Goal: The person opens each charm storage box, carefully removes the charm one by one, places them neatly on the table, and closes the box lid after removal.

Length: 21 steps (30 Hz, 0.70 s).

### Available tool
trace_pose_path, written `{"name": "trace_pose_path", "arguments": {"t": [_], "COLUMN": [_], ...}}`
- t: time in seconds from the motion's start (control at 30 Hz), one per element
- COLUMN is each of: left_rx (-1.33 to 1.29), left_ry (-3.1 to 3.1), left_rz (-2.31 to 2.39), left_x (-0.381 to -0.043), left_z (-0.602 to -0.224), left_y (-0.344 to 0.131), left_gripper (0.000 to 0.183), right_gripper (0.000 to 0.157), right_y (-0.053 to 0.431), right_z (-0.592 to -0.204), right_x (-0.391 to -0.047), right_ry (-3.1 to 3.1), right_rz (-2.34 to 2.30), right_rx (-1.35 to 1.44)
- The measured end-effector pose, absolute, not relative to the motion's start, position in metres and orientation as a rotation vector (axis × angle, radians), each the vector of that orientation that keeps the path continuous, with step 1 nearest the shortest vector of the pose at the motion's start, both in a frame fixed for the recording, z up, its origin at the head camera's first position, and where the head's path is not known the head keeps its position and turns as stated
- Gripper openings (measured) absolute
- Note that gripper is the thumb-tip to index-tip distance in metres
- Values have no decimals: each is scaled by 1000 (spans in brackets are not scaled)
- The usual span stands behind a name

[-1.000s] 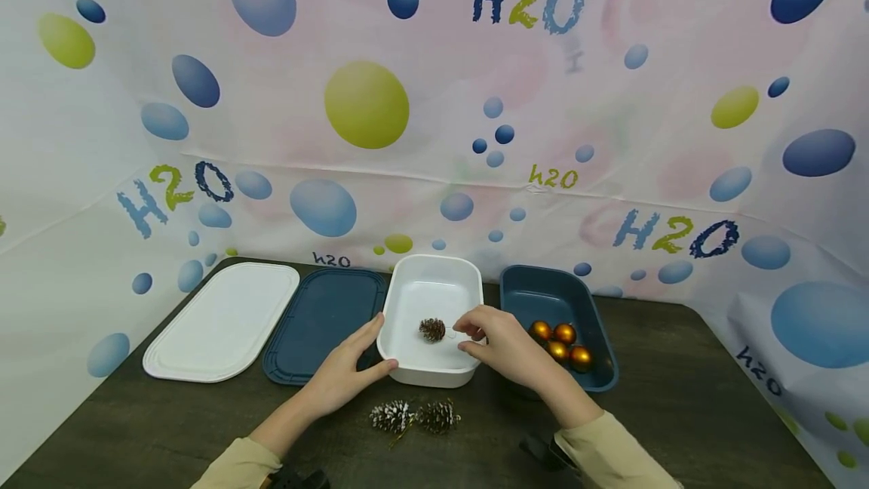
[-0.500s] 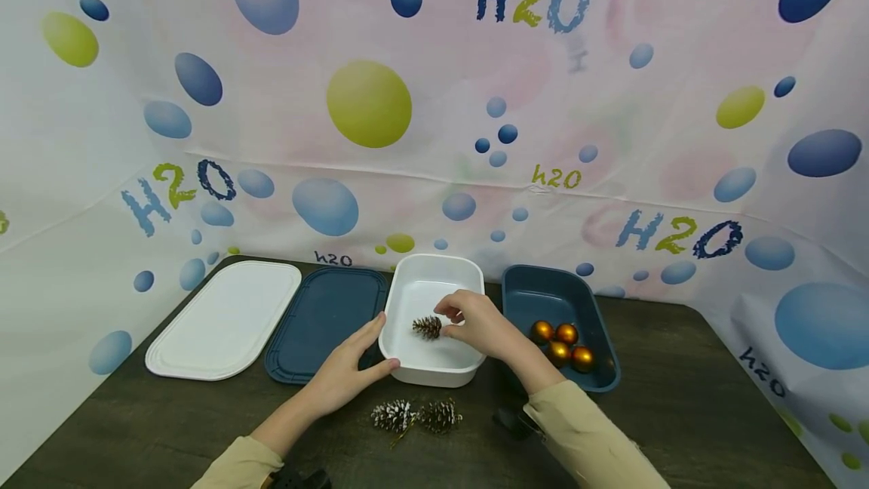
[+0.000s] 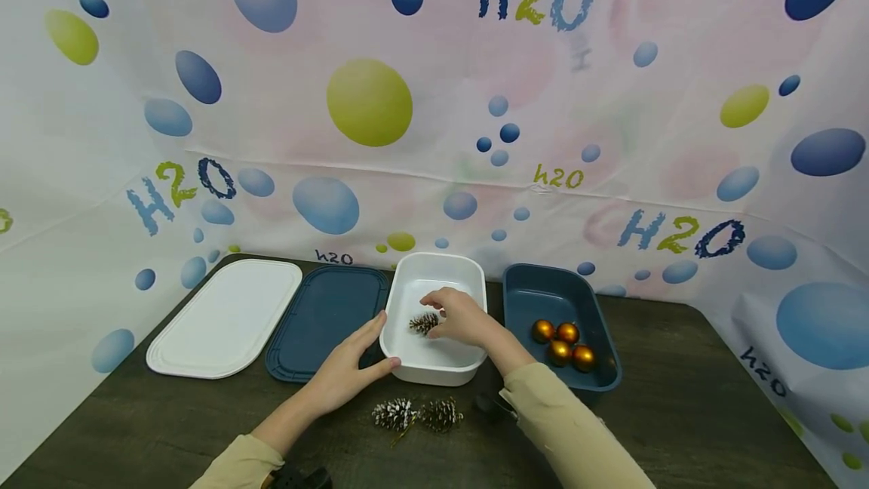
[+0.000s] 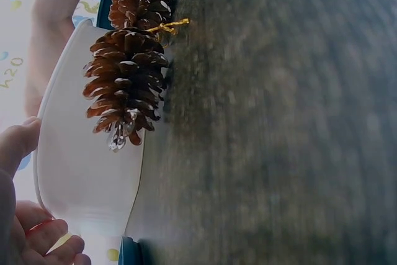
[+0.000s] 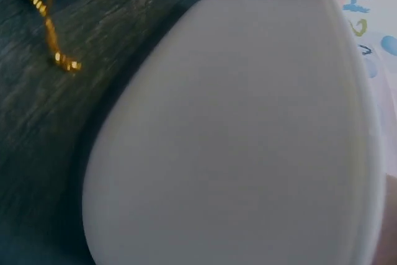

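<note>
A white rectangular container [image 3: 437, 374] stands in the middle of the table. My left hand [image 3: 346, 372] rests on its near left corner, thumb at the front rim and fingers along the left wall. Inside lies a brown pine cone [image 3: 422, 323]. Over its right end my right hand [image 3: 462, 319] is bent, thumb low and forefinger above; I cannot tell whether they pinch it. In front of the container, a white-tipped pine cone [image 3: 394, 415] and a darker one [image 3: 441, 415] lie side by side, with a gold string [image 4: 167, 26] between them.
To the right, a dark blue container [image 3: 597, 308] holds several shiny orange-gold baubles [image 3: 560, 353]. A dark blue lid [image 3: 329, 323] and a white lid [image 3: 224, 319] lie flat to the left. Behind the dark table [image 3: 679, 398] hangs a patterned backdrop [image 3: 370, 104].
My right hand has moved left and a little farther back inside the white container, over the pine cone. That cone has shifted slightly left and turned. My left hand keeps its place.
</note>
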<state>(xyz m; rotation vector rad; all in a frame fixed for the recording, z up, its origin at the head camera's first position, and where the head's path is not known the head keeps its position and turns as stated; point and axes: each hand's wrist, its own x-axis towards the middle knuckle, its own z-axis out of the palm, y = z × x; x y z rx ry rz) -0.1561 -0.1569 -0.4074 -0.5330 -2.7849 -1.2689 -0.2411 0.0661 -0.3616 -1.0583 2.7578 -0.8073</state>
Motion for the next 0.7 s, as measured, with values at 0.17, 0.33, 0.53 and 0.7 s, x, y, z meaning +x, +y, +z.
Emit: {"name": "trace_pose_path", "arguments": {"t": [0.17,0.33,0.53,0.7], "left_rx": [-535,-535,-524,-523], "left_ry": [-2784,-2781,-2789,-2786], "left_rz": [-1280,-1280,-1284,-1287], "left_x": [-156,-156,-156,-156], "left_z": [-407,-406,-405,-404], "left_y": [-157,-157,-157,-157], "left_gripper": [83,83,83,83], "right_gripper": [50,43,33,32], "right_y": [61,57,57,57], "right_z": [-368,-373,-374,-372], "right_x": [-245,-248,-247,-247], "right_ry": [2771,2783,2783,2805], "right_rz": [-705,-710,-781,-790], "right_rx": [-1020,-977,-962,-1002]}}
